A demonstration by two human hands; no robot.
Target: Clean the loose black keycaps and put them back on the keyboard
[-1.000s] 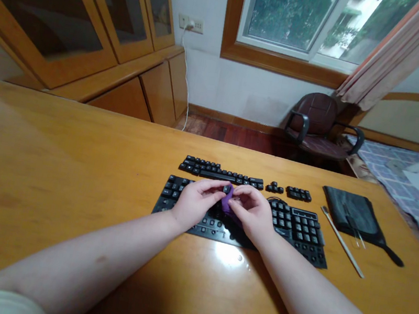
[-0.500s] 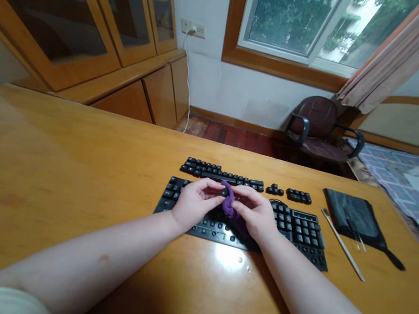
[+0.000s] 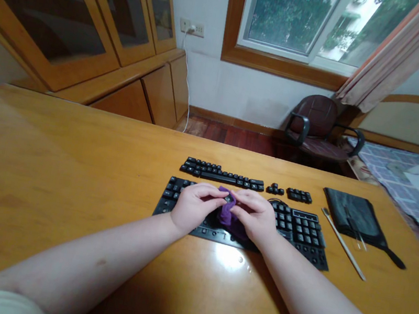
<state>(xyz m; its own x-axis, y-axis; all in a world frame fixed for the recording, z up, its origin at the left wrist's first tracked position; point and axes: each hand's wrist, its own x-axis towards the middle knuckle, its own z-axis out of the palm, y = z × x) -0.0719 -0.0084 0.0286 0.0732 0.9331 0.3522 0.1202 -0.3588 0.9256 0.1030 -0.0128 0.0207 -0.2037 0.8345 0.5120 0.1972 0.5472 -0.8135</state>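
Keycap (image 3: 228, 198), one: at fingertips, pinched by left hand (image 3: 194, 205). Purple cloth (image 3: 226, 216), one: against the keycap, pinched by right hand (image 3: 256, 215). Keyboard (image 3: 303, 231): beneath fingers. Step, to my eye: wiping; next move seemingly calls for turning the keycap, pinch firm.

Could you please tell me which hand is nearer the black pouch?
Right: the right hand is over the keyboard, left of the pouch; the left hand is farther left.
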